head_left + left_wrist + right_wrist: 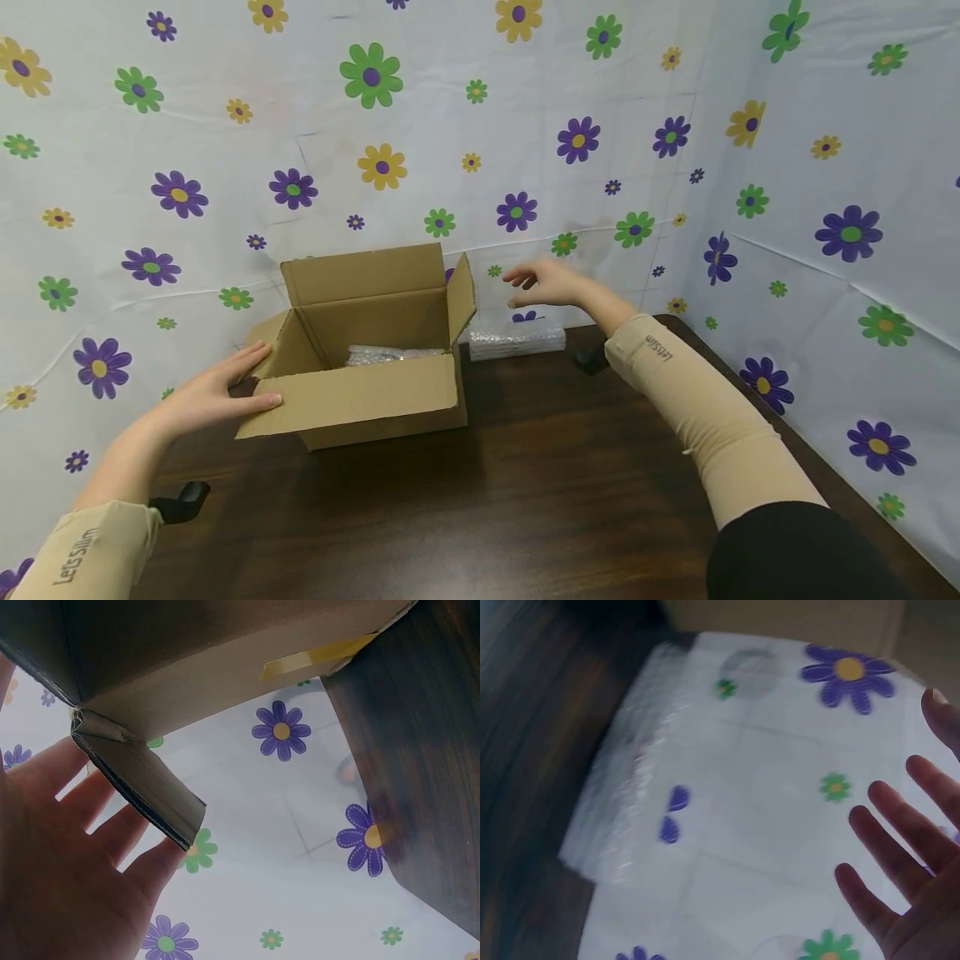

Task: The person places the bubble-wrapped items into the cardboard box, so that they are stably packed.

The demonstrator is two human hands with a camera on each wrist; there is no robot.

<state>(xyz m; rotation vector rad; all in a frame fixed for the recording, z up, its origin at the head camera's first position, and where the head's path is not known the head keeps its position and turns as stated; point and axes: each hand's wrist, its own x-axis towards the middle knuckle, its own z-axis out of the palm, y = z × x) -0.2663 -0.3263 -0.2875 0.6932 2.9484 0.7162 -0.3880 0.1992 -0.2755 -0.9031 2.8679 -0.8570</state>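
An open cardboard box stands on the dark table with its flaps spread. Inside it lies a bubble-wrapped item, partly hidden behind the front flap. My left hand is at the box's left corner, thumb on the front flap and fairly straight fingers against the left flap. Outside the box, near the table's back edge, lies a second bubble-wrapped bundle. Above this bundle my right hand is raised, fingers apart and nothing in them; the right wrist view shows the bundle off to one side of the fingers.
A white cloth printed with flowers hangs behind the table and along its right side. The dark wood table stretches in front of the box. Yellow tape sticks to the box in the left wrist view.
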